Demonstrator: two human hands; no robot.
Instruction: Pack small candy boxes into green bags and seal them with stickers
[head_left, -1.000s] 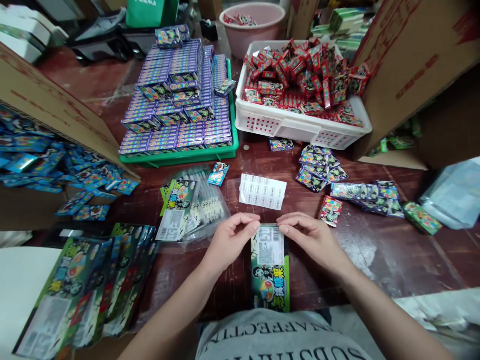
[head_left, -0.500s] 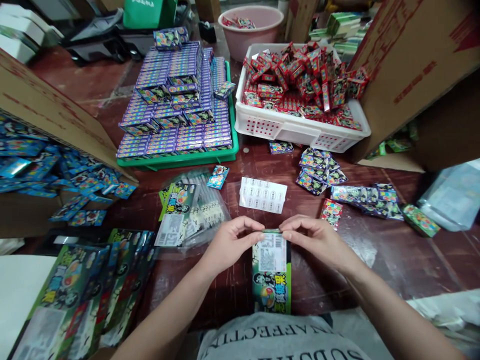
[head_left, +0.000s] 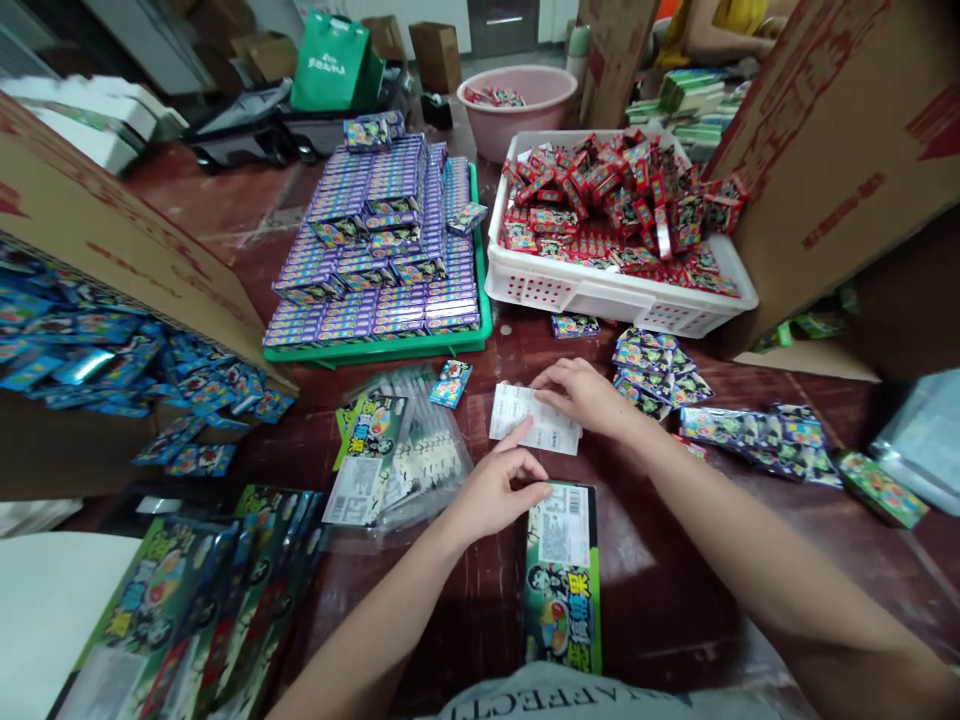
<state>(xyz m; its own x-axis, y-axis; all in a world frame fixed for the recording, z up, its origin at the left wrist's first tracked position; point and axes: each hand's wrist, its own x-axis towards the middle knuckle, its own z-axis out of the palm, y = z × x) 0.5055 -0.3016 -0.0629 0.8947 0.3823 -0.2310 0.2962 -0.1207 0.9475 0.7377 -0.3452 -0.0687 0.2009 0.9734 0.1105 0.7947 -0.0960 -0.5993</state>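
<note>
Dark red-brown wooden table (head_left: 660, 600) carries a green plastic tray (head_left: 375, 352) and a white slotted plastic basket (head_left: 600, 295), side by side. Nearer lie a white sticker sheet (head_left: 555, 438), a green printed packet (head_left: 564, 580) and clear plastic bags (head_left: 405, 450).

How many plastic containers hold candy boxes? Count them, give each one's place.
3: a green tray left of centre, a white basket right of it, a pink basin behind both. More may hide behind the cartons.
</note>
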